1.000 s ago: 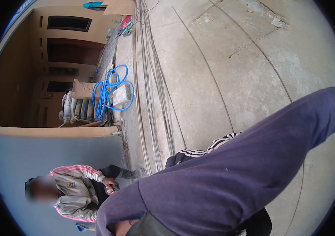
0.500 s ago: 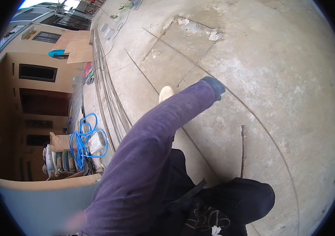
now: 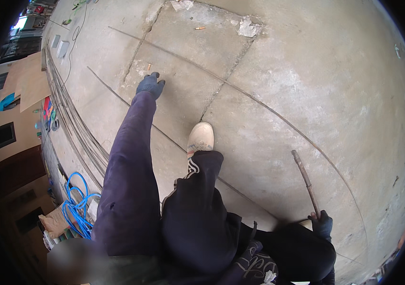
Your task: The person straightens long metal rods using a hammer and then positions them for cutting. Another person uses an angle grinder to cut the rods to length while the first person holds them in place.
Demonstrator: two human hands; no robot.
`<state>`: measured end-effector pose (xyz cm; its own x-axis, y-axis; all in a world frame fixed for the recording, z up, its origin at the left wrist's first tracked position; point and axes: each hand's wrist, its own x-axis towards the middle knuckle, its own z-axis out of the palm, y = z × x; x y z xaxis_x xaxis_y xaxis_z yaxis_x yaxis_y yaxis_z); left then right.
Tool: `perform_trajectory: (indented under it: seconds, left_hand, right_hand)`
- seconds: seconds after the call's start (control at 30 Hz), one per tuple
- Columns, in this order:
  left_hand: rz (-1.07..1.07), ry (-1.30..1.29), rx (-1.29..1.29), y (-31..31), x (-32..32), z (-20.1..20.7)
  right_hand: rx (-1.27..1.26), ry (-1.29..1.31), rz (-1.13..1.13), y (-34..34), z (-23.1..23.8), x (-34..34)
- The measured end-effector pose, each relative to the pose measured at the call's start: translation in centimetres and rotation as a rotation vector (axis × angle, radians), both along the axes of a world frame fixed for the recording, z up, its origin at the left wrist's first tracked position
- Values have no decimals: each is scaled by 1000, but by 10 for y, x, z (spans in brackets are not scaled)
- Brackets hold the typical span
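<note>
My left hand [image 3: 150, 86], in a dark blue glove, reaches out over the concrete with its fingers apart and nothing in them. It hovers between two thin steel rods lying on the ground: a shorter-looking rod [image 3: 170, 138] nearer me and a long curved-looking rod [image 3: 317, 151] beyond. At the lower right, my right hand [image 3: 323, 224], gloved with bare fingertips, is closed round the lower end of a rusty metal bar [image 3: 303, 175]. That bar has a thicker upper part and points forward, away from me. My knee hides part of the right arm.
A bundle of long rods [image 3: 72, 121] runs along the left. Beside it lie a tangled blue hose [image 3: 75, 204], sacks [image 3: 56, 222] and plywood sheets [image 3: 32, 80]. My shoe [image 3: 201, 137] stands on cracked concrete, with paper scraps [image 3: 248, 27] farther off.
My left arm has swung left and its hand now shows fully. The right hand has come into sight on the metal bar, which leans more to the left. The view has shifted right.
</note>
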<state>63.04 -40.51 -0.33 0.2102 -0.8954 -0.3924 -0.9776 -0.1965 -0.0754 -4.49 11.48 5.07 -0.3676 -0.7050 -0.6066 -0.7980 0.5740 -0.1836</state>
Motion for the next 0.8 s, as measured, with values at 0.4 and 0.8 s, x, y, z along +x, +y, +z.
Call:
perform_trajectory:
  seconds: [0.4,0.8]
  left_hand:
    - [-384,-322,-60,-240,83,-35]
    - [-516,-207,-140,-234,127,-16]
  right_hand:
    - [91,-240,32,-248,44,225]
    - [-107,-627,-277,-350,-31,444]
